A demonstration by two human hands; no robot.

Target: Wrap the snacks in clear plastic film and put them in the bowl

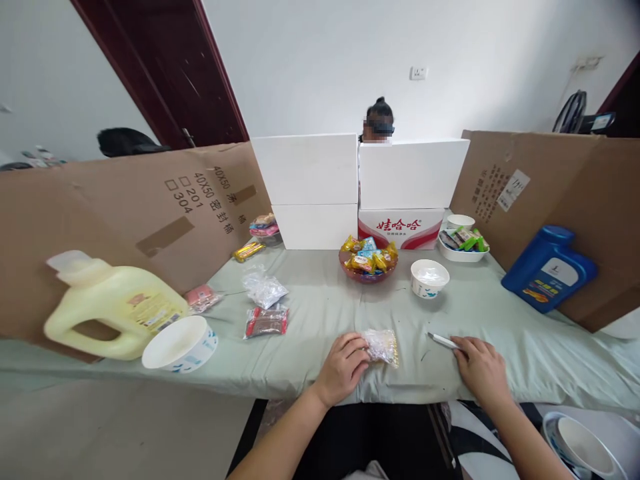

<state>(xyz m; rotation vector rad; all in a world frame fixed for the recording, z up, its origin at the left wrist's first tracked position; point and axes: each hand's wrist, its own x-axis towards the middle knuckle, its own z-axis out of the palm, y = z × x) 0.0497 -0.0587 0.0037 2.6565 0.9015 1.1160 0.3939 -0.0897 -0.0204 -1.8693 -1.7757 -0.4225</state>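
In the head view, the only one here, a person is working at a cloth-covered desk [320, 293], and I'm taking the candy bowl [367, 277] in the middle as my landmark. The left hand [345, 363] is resting on the near side of that bowl, its fingers bending around the left end of a clear packet [384, 348] and gripping it. The packet itself is lying flat on the cloth, directly on the near side of the bowl. The right hand [481, 365] is lying to the near right of the bowl, its fingers closing around the handle of what looks like a white cutter [443, 341]. Its tip is pointing away from the hand, well apart from the packet.

As I'm judging it, the step in hand is steadying the packet with the cutter ready beside it. Any next move with that cutter is calling for a firm left hold, with those fingers staying clear of the tip. A paper bowl [428, 289] is standing to the right of the candy bowl, and a brown packet [267, 323] is lying to its near left.
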